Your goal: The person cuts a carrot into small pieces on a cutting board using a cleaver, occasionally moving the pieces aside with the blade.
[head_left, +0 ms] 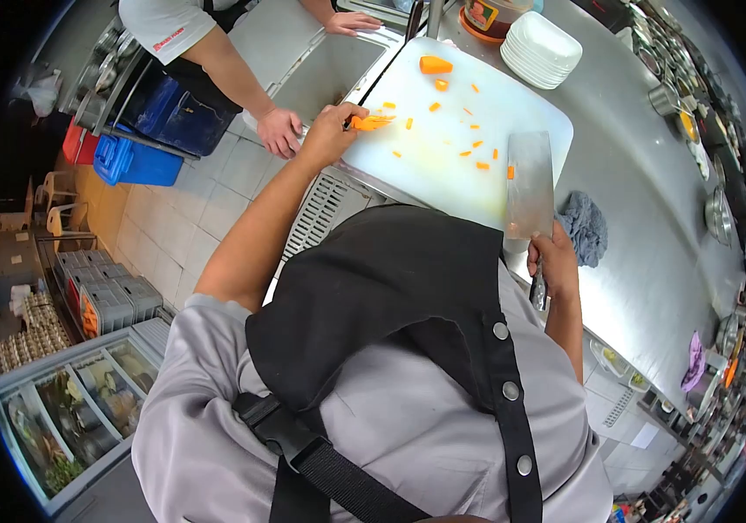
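My right hand [556, 259] grips the handle of a broad cleaver [531, 179], whose blade lies over the right part of a white cutting board [442, 187]. A small orange bit clings to the blade. At the board's left edge my left hand [333, 136] is closed on orange carrot pieces [371, 123]; how many it holds is hidden. Small cut carrot pieces are scattered over the board. A larger carrot chunk [436, 65] and a shorter one [442, 84] lie near its far edge.
Beyond the board stand stacked white dishes [542, 49] and a tub [490, 16]. A grey cloth [583, 228] lies right of the cleaver on the steel counter [652, 253]. At the left, another person's hand [280, 132] rests close to my left hand, by an open chest [325, 78].
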A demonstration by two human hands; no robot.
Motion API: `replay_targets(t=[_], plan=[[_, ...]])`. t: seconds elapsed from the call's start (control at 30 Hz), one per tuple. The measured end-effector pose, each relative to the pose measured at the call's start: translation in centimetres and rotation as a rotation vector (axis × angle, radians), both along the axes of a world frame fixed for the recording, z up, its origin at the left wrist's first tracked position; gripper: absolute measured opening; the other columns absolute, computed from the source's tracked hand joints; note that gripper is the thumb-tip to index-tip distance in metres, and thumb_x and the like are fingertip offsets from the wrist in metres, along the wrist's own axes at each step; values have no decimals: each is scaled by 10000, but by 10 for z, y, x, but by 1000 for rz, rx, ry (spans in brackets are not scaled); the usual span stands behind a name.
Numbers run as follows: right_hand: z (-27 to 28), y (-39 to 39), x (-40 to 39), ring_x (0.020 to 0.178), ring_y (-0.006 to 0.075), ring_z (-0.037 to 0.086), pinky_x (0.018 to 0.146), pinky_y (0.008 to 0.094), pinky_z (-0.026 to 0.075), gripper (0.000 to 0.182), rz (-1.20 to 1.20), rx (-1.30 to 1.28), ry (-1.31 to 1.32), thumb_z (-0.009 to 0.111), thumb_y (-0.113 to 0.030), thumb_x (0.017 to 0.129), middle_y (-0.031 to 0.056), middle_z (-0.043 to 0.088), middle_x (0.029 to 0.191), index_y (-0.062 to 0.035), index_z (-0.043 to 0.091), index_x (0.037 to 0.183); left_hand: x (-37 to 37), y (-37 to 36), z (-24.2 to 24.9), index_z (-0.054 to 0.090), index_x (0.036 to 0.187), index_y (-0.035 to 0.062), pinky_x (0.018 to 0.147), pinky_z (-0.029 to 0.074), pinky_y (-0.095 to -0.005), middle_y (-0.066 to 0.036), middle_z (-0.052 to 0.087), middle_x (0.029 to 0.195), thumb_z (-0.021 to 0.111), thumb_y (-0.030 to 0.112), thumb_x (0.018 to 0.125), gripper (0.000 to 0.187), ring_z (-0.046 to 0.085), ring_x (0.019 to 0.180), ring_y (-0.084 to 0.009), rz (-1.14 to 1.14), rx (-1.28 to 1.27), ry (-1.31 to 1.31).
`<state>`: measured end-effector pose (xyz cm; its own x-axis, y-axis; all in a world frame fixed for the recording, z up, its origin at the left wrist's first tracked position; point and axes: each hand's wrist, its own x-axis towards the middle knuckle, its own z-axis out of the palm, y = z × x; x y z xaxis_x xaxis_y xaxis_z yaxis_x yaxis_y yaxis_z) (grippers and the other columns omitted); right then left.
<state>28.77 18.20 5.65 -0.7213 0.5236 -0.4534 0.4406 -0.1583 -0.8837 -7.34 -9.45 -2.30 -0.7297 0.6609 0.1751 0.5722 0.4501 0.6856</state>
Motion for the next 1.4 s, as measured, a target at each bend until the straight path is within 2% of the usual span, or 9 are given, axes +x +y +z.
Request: replay_targets(t=[0.37,0.47,0.57,0.7,0.8,0.93,1.17,1.3,1.4], plan=[[-5,18,5,427,106,486,426,255,403,133,74,60,-20,531,-100,967,13,519,604,-35,592,1067,-45,32,13,674,1039,16,712,477,-238,-28,608,949,709,-76,789,269,554,781,-103,-87,80,-21],[-6,9,7,435,107,489,429,257,408,141,-2,11,-3,527,-89,964,17,524,607,-36,595,1076,-62,64,26,674,1037,18,709,489,-250,-37,619,938,723,-62,788,266,569,767,-115,-100,66,-26],[-6,3,8,444,109,489,431,261,413,157,-42,16,-16,528,-78,960,20,526,609,-32,593,1095,-77,101,34,662,1016,37,701,522,-332,-103,661,933,724,2,794,234,629,750,-214,-120,115,84],[-14,-4,14,445,113,486,432,270,423,213,-107,-3,-20,538,-77,964,27,525,612,-22,586,1164,-96,146,45,648,1000,34,762,537,-373,-127,668,966,717,-1,798,217,681,873,-277,-96,81,85],[-1,-14,10,445,114,482,434,276,429,269,-103,47,-84,530,-70,972,34,519,617,-8,567,1230,-124,178,34,643,996,18,826,525,-402,-151,661,1017,620,-67,781,232,649,963,-372,-317,101,260],[-2,-18,10,459,107,483,436,277,429,267,-129,45,-96,534,-64,977,27,513,627,-13,569,1237,-154,198,18,633,975,20,829,523,-416,-139,638,1002,613,-39,801,185,637,958,-371,-437,33,459],[6,-19,6,477,101,481,444,270,437,323,-113,41,-129,527,-59,984,20,506,646,-15,553,1303,-161,176,21,635,1030,18,875,528,-386,-117,634,1108,671,-25,765,271,620,1038,-330,-622,137,353],[9,-21,3,474,95,476,449,263,442,338,-150,32,-152,529,-58,984,14,508,636,-17,553,1318,-137,161,16,643,1060,30,869,529,-374,-100,648,1123,727,24,758,314,625,1020,-311,-396,270,410],[8,-16,1,473,94,480,450,262,446,336,-132,41,-168,533,-59,982,13,512,630,-13,553,1314,-77,155,15,641,1091,60,850,523,-386,-101,665,1036,774,132,804,324,613,1016,-308,-158,152,121]])
